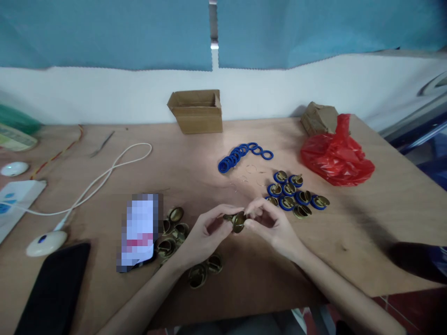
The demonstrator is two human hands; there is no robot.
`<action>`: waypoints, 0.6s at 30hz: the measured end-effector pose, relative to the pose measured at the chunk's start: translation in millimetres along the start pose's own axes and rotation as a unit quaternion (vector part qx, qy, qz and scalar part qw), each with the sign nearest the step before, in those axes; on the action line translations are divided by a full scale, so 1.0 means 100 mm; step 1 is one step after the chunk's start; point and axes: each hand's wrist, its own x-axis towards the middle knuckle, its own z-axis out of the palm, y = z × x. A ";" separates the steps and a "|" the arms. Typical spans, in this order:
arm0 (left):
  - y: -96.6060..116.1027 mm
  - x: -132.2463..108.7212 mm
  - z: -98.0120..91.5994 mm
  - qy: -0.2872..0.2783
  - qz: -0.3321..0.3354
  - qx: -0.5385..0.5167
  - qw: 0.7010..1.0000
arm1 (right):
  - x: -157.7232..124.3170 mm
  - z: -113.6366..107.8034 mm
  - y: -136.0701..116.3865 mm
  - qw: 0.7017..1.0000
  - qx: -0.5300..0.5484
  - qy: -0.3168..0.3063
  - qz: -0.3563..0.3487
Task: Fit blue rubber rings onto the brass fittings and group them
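My left hand [206,230] and my right hand [270,223] meet over the middle of the wooden table [244,274], both pinching one round brass part [238,221] between their fingertips. Left of my left hand lies a loose heap of bare brass parts [176,232], with two more [204,271] under my left wrist. Right of my right hand sits a cluster of brass parts fitted with blue rings [295,195]. Farther back lies a row of loose blue rings [240,154]. Thin wire rings [249,173] lie between them.
An open cardboard box [197,110] stands at the back wall. A red plastic bag [335,156] and a brown packet [319,117] sit at back right. A white cable with switch [46,242], a black phone [52,288] and a blurred card [139,230] lie at left.
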 end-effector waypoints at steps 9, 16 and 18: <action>0.02 -0.03 0.05 -0.041 -0.062 -0.031 0.997 | -0.11 0.06 0.06 0.978 -0.168 0.049 -0.109; 0.01 -0.03 0.08 -0.038 0.021 0.099 0.994 | -0.04 0.00 0.05 0.972 -0.230 -0.021 -0.032; -0.02 -0.02 0.10 -0.015 0.034 0.151 0.988 | -0.02 -0.03 0.05 0.967 -0.249 -0.048 -0.026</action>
